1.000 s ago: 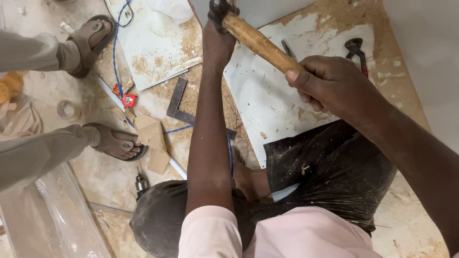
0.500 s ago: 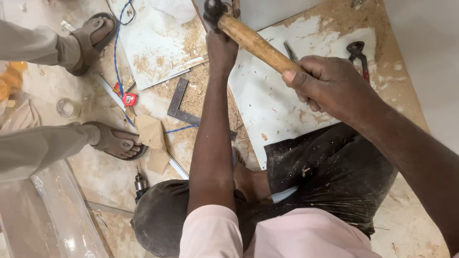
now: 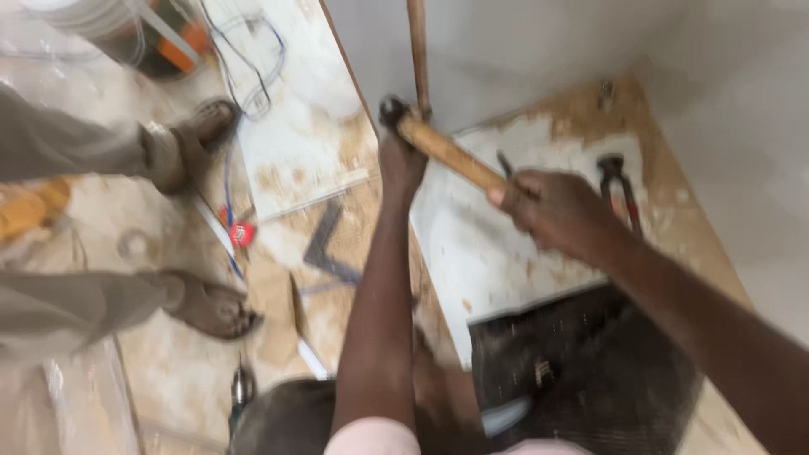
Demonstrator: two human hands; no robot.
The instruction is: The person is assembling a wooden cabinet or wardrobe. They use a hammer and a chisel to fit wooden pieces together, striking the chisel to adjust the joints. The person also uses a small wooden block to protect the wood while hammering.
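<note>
1. Against the earlier frames the view has tipped upward and blurred: a pale wall now fills the upper right, and a bucket-like container (image 3: 109, 25) with an orange patch has come into the upper left corner.
2. The hammer (image 3: 438, 145) has shifted with it. Its dark head now sits near the top centre of the frame, lower in the picture than before, with the wooden handle still slanting down to the right.
3. A thin wooden strip (image 3: 416, 50) now rises from the hammer head to the top edge; it was not visible earlier.
4. The right hand (image 3: 560, 211), right of centre, is closed in a full fist around the lower end of the handle, forearm running off to the lower right corner.
5. The left hand (image 3: 400, 164) is stretched straight up the middle of the frame, the arm almost vertical. It reaches the hammer head and the foot of the strip; blur and the handle hide its fingers, so I cannot tell whether it grips anything.
6. Pincers (image 3: 619, 190) lie on the white panel (image 3: 472, 253) to the right, just beyond the right hand.
7. Another person's two sandalled feet (image 3: 202, 135) remain at the left, now lower in the picture.
</note>
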